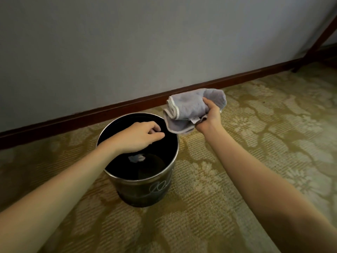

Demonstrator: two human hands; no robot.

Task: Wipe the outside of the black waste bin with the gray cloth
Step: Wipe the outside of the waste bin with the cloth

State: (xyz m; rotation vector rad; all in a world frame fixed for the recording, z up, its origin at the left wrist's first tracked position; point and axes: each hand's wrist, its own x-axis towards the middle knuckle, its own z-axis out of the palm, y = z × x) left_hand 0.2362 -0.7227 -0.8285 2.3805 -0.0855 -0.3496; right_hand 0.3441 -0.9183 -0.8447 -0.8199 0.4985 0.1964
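The black waste bin [145, 190] stands upright on the carpet, round, with a shiny metal rim and a pale script mark on its front wall. A small crumpled scrap lies inside it. My left hand [138, 136] hovers over the bin's opening, fingers loosely curled, nothing in it; whether it touches the far rim is unclear. My right hand [209, 117] holds the bunched gray cloth [186, 108], which has a white hem, in the air just right of and above the bin's far rim.
Patterned yellow-green carpet [237, 170] covers the floor all around the bin. A gray wall with a dark wooden skirting board [109, 109] runs close behind it. Dark wooden furniture legs [317, 44] stand at the far right.
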